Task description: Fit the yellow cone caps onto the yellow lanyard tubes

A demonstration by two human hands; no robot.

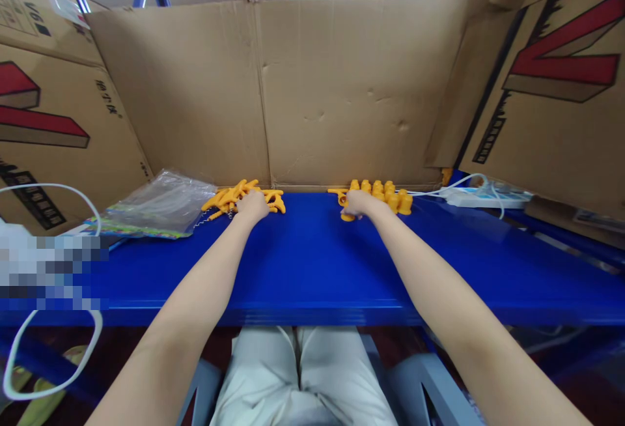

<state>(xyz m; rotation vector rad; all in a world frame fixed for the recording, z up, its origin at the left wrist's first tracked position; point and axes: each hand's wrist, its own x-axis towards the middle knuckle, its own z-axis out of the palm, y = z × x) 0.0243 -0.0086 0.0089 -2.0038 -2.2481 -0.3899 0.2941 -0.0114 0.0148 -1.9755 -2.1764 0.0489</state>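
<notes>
My left hand (pixel 252 206) reaches into a pile of orange-yellow curved plastic pieces (pixel 225 199) at the back of the blue table. Its fingers are hidden by the back of the hand, so I cannot tell whether they grip a piece. Thin metal chains (pixel 201 221) trail from the pile's left side. Farther right, my right hand (pixel 358 203) is curled at the left end of a cluster of yellow plastic cups (pixel 392 200). Its fingers close on a yellow cup (pixel 342 199) with a round opening; the fingertips are partly hidden.
Clear plastic bags (pixel 168 204) with a colourful edge lie left of the pile. A cardboard wall (pixel 342 100) encloses the back and sides of the blue table (pixel 312 269). At the right is a white power strip (pixel 488 198) with cables. A white cable loop (pixel 97 348) hangs at the left.
</notes>
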